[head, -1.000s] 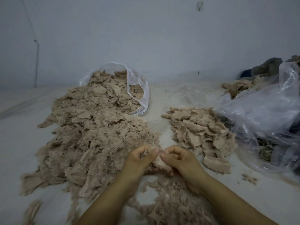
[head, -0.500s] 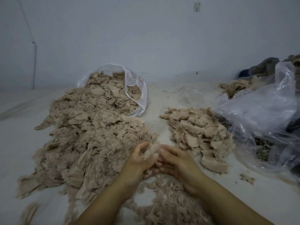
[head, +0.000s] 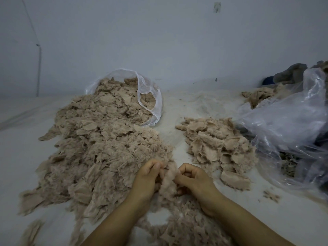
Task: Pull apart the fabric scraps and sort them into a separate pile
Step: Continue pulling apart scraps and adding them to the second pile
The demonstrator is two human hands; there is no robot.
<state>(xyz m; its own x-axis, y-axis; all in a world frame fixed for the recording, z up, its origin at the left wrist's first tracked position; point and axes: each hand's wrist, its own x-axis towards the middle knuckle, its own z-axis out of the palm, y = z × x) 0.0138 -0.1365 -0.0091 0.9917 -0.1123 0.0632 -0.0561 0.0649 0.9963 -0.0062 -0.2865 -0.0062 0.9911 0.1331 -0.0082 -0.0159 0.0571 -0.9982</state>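
Fingers of the left hand [head: 148, 176] and right hand [head: 193, 180] curl in, pinching a fuzzy clump of scraps [head: 169, 180] at the big heap's [head: 106, 148] near edge, mid-separation; next, probably pulling outward and dropping pieces onto the sorted pile [head: 216, 142].

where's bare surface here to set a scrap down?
Bare strip between the big pile and the sorted pile; also left of the big pile, and near right below the crumpled bag. Crowded around both hands.
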